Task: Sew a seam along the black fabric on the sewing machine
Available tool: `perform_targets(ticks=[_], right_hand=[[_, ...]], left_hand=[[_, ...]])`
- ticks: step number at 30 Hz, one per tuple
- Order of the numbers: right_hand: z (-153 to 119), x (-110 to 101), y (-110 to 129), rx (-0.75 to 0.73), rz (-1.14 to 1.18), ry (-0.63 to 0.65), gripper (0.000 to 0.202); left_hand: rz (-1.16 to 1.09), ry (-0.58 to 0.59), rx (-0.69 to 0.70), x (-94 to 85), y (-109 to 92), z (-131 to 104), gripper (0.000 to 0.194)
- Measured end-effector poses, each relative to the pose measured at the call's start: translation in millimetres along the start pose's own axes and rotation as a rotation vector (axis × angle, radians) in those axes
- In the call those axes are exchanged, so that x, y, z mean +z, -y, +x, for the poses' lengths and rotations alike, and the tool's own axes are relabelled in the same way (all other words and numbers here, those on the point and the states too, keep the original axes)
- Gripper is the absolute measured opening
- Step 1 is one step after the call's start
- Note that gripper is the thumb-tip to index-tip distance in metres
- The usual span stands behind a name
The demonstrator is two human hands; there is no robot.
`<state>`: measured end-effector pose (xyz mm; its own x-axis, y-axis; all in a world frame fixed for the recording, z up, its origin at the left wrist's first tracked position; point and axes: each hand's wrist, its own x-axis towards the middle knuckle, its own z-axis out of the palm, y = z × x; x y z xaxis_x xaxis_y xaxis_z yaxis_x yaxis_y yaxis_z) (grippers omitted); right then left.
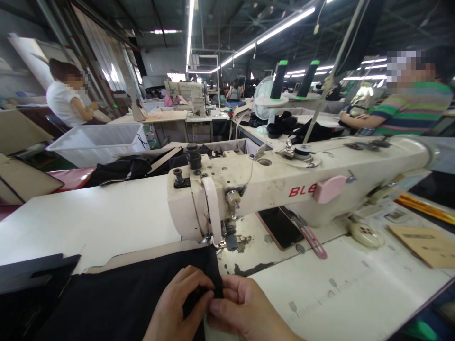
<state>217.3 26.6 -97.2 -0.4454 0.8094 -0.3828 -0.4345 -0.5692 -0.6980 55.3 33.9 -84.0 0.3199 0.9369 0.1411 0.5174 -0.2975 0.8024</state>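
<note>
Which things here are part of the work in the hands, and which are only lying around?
In use:
- left hand and right hand, both pinching the black fabric
- sewing machine, its needle end over the fabric's edge

Lying about:
- pink-handled tool
- cardboard piece
- white bin
- two thread cones

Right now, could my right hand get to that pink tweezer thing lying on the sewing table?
Probably yes. The right hand is pinching the black fabric with the left hand, so it must let go first. The table surface between it and the pink tweezers looks bare.
</note>
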Motion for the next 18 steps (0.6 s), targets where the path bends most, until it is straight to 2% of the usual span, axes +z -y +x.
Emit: perform_targets(ticks=[3, 5, 7, 9, 11, 18], right_hand=[[-0.7, 2.5, -0.6, 0.0, -0.002, -0.053, 0.05], [-1.3, 4.6, 0.0, 0.002, 0.019, -0.077, 0.049], [-1.7, 6.6, 0.9, 0.007, 0.048, -0.075, 0.045], [-1.7, 8.5, 1.3, 0.015, 0.065, -0.064, 0.039], [-1.6, 10.1, 1.0, 0.027, 0.077, -0.052, 0.034], [-1.8, 9.5, -2.0, 0.042, 0.048, -0.089, 0.04]], left_hand=[[0.036, 0.014, -0.02, 1.7, -2.4, 0.3, 0.009], [0.087, -0.087, 0.027, 5.6, -2.1, -1.5, 0.011], [0.208, -0.232, 0.17, 10.4, -1.2, -4.4, 0.013], [0.37, -0.307, 0.356, 13.8, -0.9, -6.9, 0.014], [0.489, -0.325, 0.491, 14.3, -1.3, -7.8, 0.015], [0.558, -0.321, 0.694, -0.8, -0.2, -5.7, 0.026]])
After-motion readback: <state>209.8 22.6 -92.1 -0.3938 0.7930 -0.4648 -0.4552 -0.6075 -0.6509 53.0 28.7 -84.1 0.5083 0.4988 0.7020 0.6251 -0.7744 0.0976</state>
